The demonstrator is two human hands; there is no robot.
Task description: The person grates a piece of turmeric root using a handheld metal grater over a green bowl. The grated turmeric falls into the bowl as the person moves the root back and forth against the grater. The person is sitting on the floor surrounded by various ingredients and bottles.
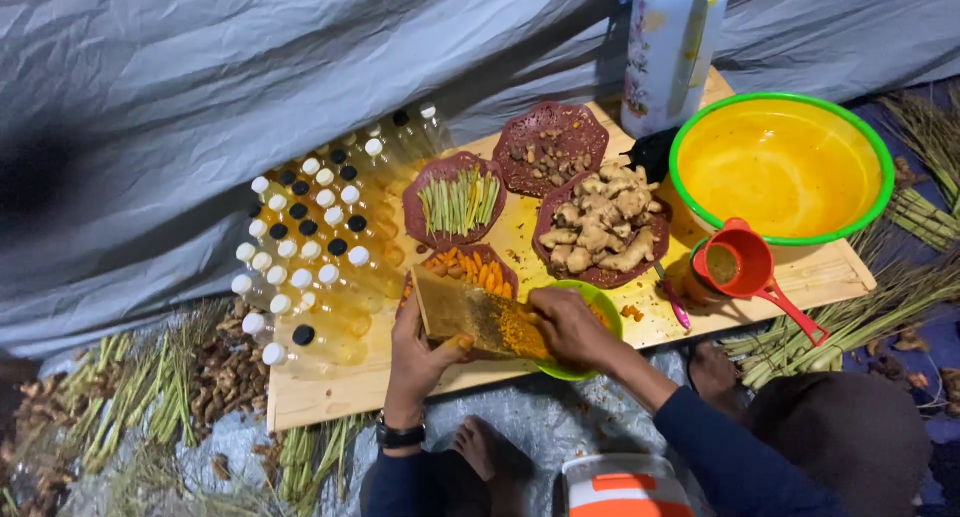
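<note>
My left hand (418, 349), with a dark watch on the wrist, grips the lower left edge of a flat metal grater (470, 317) stained yellow-orange. The grater slants over a small green bowl (603, 307). My right hand (570, 327) lies on the grater's right end. Its fingers curl down on a turmeric piece that they mostly hide. Just behind the grater is a dark red plate of orange turmeric roots (472, 267).
On the wooden board (330, 387) stand red plates of lemongrass sticks (456, 202), ginger (600, 227) and brown pieces (550, 152). Also there: capped bottles (300, 247), a large yellow bowl (780, 167), a red funnel (745, 262) and a tall white bottle (665, 47). Lemongrass stalks (140, 397) lie around.
</note>
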